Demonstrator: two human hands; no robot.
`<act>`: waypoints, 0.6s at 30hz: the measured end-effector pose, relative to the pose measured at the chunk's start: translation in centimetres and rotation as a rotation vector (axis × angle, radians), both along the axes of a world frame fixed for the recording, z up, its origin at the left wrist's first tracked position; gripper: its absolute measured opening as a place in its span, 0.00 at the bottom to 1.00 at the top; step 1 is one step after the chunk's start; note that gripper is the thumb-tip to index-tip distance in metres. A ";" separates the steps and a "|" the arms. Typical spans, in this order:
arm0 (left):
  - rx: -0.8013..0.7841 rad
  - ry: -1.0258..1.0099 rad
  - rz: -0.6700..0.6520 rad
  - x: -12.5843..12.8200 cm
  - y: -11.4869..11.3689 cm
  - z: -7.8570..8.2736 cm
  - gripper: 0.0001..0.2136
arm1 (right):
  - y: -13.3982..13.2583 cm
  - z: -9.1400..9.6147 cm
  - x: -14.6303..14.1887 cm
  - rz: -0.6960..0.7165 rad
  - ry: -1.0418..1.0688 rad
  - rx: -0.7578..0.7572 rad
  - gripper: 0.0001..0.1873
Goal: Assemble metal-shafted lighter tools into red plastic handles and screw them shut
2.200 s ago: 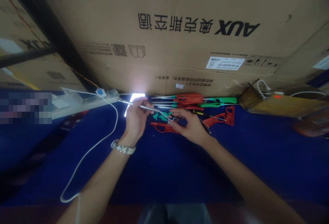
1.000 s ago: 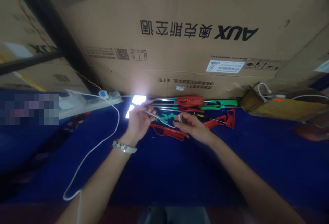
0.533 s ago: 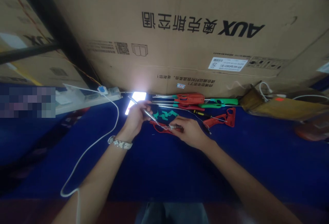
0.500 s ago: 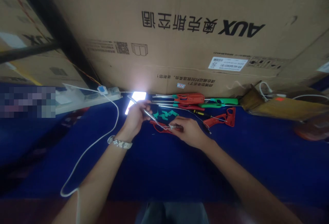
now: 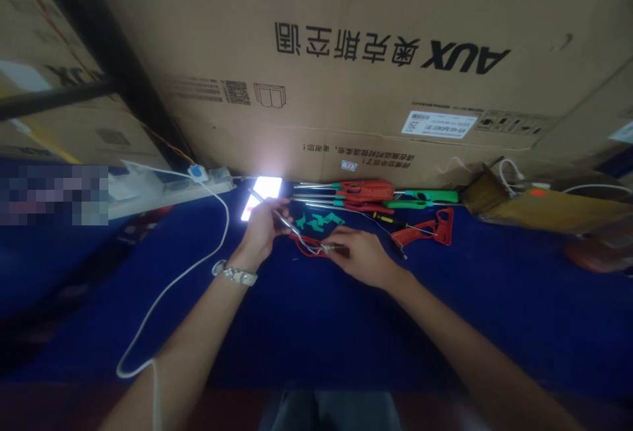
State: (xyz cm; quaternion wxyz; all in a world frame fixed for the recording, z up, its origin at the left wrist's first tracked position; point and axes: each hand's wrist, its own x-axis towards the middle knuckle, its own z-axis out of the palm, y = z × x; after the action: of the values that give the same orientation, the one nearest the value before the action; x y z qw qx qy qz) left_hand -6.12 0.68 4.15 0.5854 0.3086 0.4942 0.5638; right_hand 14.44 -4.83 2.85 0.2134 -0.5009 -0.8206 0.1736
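Note:
My left hand [image 5: 262,230] is closed around a slim metal lighter tube [image 5: 284,219], which slants across the fingers. A thin pale wire [image 5: 309,246] runs from the tube's lower end toward my right hand [image 5: 363,256]. The right fingers pinch a small dark brownish cylindrical part [image 5: 340,250] with a light-coloured end; its exact kind is unclear. Below and between the hands lies a red lighter handle shell [image 5: 299,243], partly covered by the right fingers. Several small green plastic pieces [image 5: 321,221] lie just behind it on the blue cloth.
Assembled red lighters [image 5: 366,190] and a green lighter [image 5: 435,195] lie along the large carton [image 5: 346,108]. To the right are a yellow-black screwdriver [image 5: 388,219] and a red handle shell [image 5: 442,227]. A glowing phone-like panel [image 5: 267,188], white cable [image 5: 198,259] and open box [image 5: 539,210] surround them.
My left hand and the tube have shifted slightly down and right. The right hand has moved a little lower, still pinching the dark part.

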 end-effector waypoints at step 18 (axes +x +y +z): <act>0.122 -0.180 0.016 0.2 -0.7 1.5 0.06 | -0.3 -1.4 -0.1 -0.060 0.350 -0.088 0.05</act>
State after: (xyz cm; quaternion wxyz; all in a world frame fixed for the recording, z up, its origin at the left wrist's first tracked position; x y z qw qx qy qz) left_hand -5.89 -0.01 5.67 0.6028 0.2879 0.4069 0.6230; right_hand 14.32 -5.14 1.44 0.3358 -0.4964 -0.7472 0.2872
